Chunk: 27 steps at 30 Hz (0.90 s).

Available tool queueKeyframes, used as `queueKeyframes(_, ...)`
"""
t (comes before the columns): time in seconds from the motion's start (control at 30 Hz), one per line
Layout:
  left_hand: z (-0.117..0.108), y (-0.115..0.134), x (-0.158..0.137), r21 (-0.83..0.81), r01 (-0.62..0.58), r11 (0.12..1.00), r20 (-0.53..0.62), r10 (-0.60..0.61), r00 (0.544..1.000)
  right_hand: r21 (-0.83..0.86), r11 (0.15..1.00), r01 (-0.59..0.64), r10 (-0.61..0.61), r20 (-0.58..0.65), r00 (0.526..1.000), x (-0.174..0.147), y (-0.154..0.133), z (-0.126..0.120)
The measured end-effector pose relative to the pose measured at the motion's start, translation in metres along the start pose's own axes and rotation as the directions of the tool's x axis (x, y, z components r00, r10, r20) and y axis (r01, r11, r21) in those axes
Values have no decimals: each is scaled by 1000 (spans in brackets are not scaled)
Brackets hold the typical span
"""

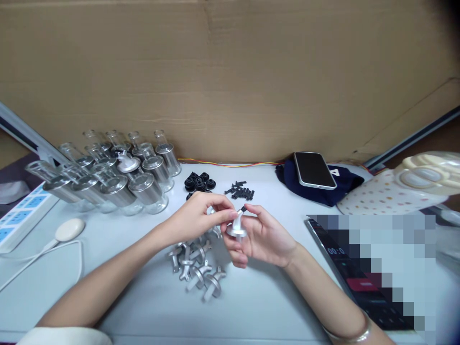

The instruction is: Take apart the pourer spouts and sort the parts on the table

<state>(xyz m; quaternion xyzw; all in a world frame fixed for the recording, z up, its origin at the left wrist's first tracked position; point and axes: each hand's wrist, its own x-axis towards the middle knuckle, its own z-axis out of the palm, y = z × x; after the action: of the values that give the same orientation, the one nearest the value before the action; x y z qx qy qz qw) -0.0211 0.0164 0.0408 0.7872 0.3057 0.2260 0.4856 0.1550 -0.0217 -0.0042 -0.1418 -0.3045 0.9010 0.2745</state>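
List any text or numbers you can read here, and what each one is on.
"00:0": pale digits on the dark tablet screen; the rest is pixelated.
White mark on the navy cloth: partly hidden, unreadable.
Phone, power strip, metal cap in both hands: no legible text.

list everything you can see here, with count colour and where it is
glass bottles: a dozen or more, clear with silver caps, far left of table
black caps: small heap, black, behind the hands
black pins: small heap, black, right of the black caps
silver spouts: loose pile, silver, under and before the hands
held spout: one, silver with a black tip, between both hands
phone: one, black screen, on a dark blue cloth
power strip: one, white and blue, left edge
cardboard: brown, behind the table
table: white
left hand: fingers on the held spout's top
right hand: gripping the held spout
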Motion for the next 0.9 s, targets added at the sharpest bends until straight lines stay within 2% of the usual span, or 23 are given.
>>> queueKeyframes(0.23, 2, 3, -1, 0, -3, 1000, 17, 3, 1000, -8, 998, -57, 57, -3, 998, -1, 1, -2)
queueKeyframes(0.63, 4, 1, 0, 57, -51, 997, -28, 52, 998, 30, 1000, -6, 7, -31, 1000, 1, 2, 3)
queueKeyframes(0.7, 4, 1, -1, 65, -55, 996, -24, 56, 998, -37, 999, -1, 0, -47, 999, 1, 2, 3)
queueKeyframes(0.8, 3, 1, -1, 65, -26, 998, 1, 26, 1000, -241, 969, 54, -83, -110, 990, 2, 2, 5)
queueKeyframes(0.87, 1, 2, -1, 75, -6, 997, 7, 6, 1000, -407, 908, 101, -203, -215, 955, 2, 0, 5)
queueKeyframes(0.9, 0, 2, -1, 91, -5, 996, -3, 6, 1000, -496, 860, 117, -283, -274, 919, 2, -1, 5)
